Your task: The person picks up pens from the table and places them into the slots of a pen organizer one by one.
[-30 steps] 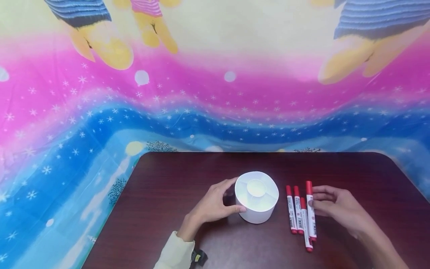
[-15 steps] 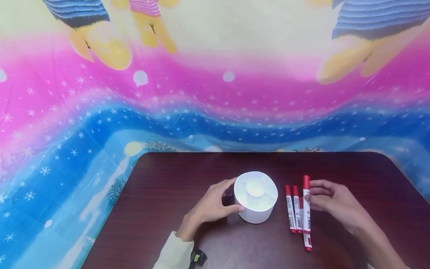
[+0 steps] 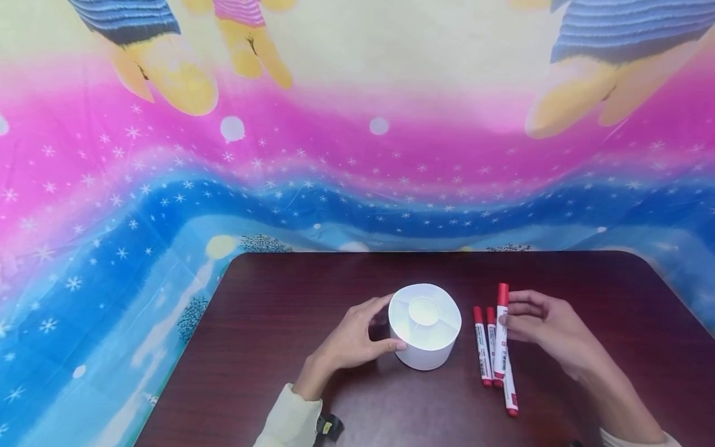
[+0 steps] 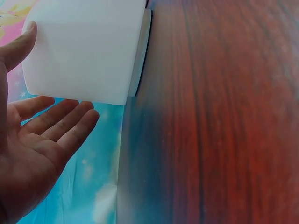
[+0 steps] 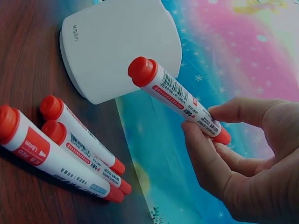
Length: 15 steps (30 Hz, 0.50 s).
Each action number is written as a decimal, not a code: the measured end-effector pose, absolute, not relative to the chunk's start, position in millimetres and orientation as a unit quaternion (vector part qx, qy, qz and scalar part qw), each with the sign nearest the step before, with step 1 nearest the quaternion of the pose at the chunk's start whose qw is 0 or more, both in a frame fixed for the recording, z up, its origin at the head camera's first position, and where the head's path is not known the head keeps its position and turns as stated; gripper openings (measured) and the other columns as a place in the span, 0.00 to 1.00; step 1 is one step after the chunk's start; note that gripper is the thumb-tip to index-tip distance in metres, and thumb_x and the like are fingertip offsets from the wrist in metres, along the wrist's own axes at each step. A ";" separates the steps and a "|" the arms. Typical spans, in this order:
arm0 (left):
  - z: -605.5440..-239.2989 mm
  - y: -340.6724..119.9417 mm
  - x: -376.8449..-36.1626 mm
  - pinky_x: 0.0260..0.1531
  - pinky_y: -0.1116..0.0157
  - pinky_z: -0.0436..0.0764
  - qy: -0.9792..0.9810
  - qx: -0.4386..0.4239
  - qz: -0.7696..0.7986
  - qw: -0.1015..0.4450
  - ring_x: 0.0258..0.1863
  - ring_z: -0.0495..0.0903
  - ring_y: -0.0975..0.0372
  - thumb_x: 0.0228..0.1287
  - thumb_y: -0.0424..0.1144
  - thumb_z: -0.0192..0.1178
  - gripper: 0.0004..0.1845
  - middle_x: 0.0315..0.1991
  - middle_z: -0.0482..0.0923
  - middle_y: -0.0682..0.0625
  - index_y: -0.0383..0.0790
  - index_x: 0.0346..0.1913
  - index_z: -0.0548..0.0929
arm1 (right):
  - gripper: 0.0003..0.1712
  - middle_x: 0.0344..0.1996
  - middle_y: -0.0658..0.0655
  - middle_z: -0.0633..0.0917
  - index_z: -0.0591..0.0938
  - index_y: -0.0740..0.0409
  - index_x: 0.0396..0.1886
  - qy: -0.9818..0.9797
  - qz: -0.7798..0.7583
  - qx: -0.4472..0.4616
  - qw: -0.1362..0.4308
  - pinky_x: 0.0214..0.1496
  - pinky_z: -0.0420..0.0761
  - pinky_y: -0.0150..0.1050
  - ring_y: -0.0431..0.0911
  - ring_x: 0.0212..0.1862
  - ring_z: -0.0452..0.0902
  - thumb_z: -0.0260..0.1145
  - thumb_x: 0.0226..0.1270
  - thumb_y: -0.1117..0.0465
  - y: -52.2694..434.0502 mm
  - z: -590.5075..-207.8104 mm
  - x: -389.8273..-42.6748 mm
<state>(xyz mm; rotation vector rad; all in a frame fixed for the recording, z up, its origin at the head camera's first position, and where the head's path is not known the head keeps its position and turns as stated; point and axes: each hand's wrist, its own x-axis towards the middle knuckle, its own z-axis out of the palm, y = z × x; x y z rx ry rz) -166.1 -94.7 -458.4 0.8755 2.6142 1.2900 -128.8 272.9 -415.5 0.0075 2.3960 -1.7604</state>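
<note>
The right hand (image 3: 550, 332) pinches one red-capped marker (image 3: 501, 329) between thumb and fingertips near its tail end; in the right wrist view the marker (image 5: 180, 100) is clear of the table, its cap pointing toward the white holder (image 5: 121, 46). A grip that far back leaves the capped end free to lead, which looks suited to steering it into an opening. The other fingers curl loosely behind the thumb.

Just left of and below that hand, three more markers (image 3: 485, 347) lie flat on the dark wooden table (image 3: 279, 310), side by side and roughly parallel, caps toward the far edge; the wrist view shows them (image 5: 70, 149) touching one another. Lying together within easy reach of the right hand, they can be taken one at a time.

Further left stands the white holder (image 3: 426, 334), a round tub with a central well and divided compartments around it, all of them seemingly without contents. The left hand (image 3: 349, 341) cups its left side: the thumb lies against the near wall and the fingers reach round the far side. In the left wrist view the fingers (image 4: 56, 121) are nearly straight and relaxed rather than clenched, so the hand seems to be steadying the tub, not lifting it. A pale sleeve (image 3: 290, 422) covers that wrist.

Behind the table hangs a bright cartoon-printed cloth (image 3: 335, 155).
</note>
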 end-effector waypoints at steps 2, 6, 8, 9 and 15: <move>-458.2 -94.8 -166.1 0.65 0.63 0.85 0.858 0.286 0.423 0.049 0.64 0.83 0.61 0.61 0.57 0.79 0.49 0.71 0.80 0.53 0.53 0.82 0.69 | 0.35 0.51 0.60 0.87 0.68 0.76 0.72 0.801 -0.593 0.001 0.083 0.51 0.93 0.39 0.39 0.46 0.90 0.72 0.75 0.64 272.1 -415.0 -129.8; -458.4 -94.7 -166.2 0.65 0.62 0.85 0.860 0.285 0.421 0.050 0.65 0.83 0.61 0.61 0.57 0.79 0.49 0.71 0.80 0.53 0.54 0.82 0.68 | 0.35 0.50 0.57 0.87 0.68 0.75 0.72 0.799 -0.596 -0.002 0.078 0.50 0.93 0.39 0.39 0.46 0.90 0.72 0.75 0.63 271.6 -414.5 -131.1; -458.9 -94.5 -166.4 0.65 0.62 0.85 0.859 0.286 0.422 0.050 0.65 0.83 0.60 0.61 0.57 0.79 0.49 0.72 0.79 0.53 0.54 0.82 0.68 | 0.35 0.49 0.56 0.87 0.68 0.75 0.72 0.797 -0.599 -0.005 0.076 0.50 0.93 0.39 0.39 0.46 0.90 0.72 0.75 0.63 271.7 -414.0 -131.6; -459.1 -94.5 -166.4 0.65 0.63 0.85 0.858 0.287 0.423 0.050 0.65 0.83 0.60 0.61 0.57 0.79 0.48 0.72 0.79 0.53 0.54 0.82 0.68 | 0.35 0.49 0.54 0.87 0.68 0.75 0.72 0.797 -0.600 -0.007 0.074 0.50 0.93 0.39 0.39 0.46 0.90 0.72 0.75 0.63 271.6 -413.6 -131.9; -459.5 -94.3 -166.7 0.65 0.63 0.85 0.854 0.285 0.431 0.054 0.64 0.84 0.61 0.61 0.55 0.79 0.48 0.72 0.79 0.53 0.53 0.82 0.68 | 0.34 0.47 0.50 0.87 0.68 0.75 0.71 0.791 -0.608 -0.018 0.066 0.50 0.93 0.39 0.39 0.46 0.90 0.72 0.75 0.64 270.5 -411.4 -133.7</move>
